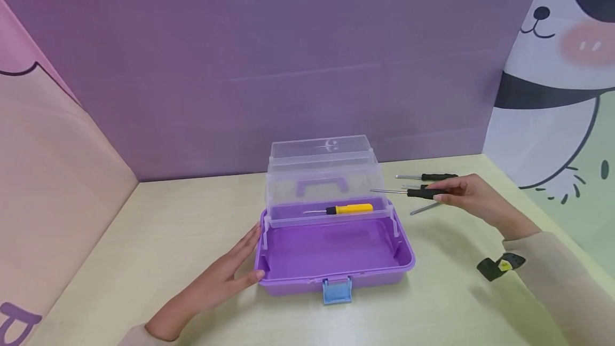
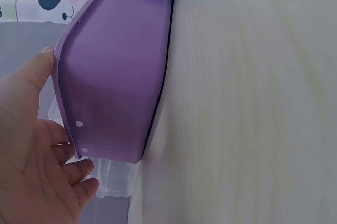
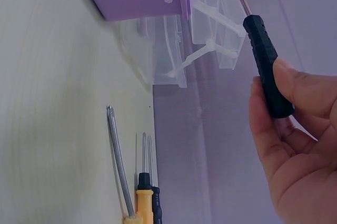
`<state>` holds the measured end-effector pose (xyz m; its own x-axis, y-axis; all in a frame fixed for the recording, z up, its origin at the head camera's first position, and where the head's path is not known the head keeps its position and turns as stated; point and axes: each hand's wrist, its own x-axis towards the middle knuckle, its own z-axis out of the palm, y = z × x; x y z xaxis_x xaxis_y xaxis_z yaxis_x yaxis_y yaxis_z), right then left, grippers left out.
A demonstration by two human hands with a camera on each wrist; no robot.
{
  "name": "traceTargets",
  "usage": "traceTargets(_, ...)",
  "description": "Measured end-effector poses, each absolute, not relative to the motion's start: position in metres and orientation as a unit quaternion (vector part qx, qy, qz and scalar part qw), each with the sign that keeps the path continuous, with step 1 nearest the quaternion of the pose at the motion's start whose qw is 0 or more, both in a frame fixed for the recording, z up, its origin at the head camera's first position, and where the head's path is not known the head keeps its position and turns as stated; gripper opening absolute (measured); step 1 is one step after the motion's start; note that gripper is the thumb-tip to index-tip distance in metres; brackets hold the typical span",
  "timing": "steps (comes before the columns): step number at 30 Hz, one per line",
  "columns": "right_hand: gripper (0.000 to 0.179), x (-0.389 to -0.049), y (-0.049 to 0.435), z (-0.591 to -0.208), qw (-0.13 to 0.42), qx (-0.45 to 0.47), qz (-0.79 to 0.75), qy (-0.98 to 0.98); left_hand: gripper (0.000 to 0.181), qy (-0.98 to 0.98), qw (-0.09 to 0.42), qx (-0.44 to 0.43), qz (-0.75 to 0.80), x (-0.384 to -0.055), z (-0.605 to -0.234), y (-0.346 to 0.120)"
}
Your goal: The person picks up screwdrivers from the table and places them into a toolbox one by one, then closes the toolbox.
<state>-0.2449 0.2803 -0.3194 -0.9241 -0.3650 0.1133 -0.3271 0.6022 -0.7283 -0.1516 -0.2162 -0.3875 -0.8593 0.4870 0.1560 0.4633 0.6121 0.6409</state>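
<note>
A purple toolbox (image 1: 336,282) sits with its clear lid (image 1: 331,167) raised and a blue latch (image 1: 337,291) hanging at its front. My left hand (image 1: 226,276) rests against the box's left side, fingers extended, thumb at the front rim; the left wrist view shows these fingers touching the purple wall (image 2: 113,71). Above the table, right of the box, my right hand (image 1: 480,202) pinches a screwdriver by its black handle (image 3: 266,66), shaft pointing left. A yellow-handled screwdriver (image 1: 353,209) lies in the clear tray at the back of the box.
More screwdrivers lie on the table beneath and behind my right hand: a black-handled one (image 1: 439,177), a yellow-and-black one (image 3: 145,203) and one with a thick steel shaft (image 3: 120,163). Behind the table stands a purple wall (image 1: 288,68); a panda-printed panel (image 1: 552,122) borders the right.
</note>
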Motion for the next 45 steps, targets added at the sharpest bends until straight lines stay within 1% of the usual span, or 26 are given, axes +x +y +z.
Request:
traceTargets(13,0.033,-0.245,0.272,-0.316,0.027,-0.196,-0.397,0.896,0.075,0.9,0.012,0.263,0.346,-0.151,-0.386,-0.216)
traceTargets(21,0.034,-0.247,0.266,-0.315,0.043,-0.196,-0.419,0.886,0.075,0.902,0.012,0.256,0.347,-0.149,-0.387,-0.216)
traceTargets(45,0.032,-0.25,0.248,-0.316,0.051,-0.198,-0.436,0.876,0.075,0.9,0.012,0.261,0.349,-0.151,-0.388,-0.219)
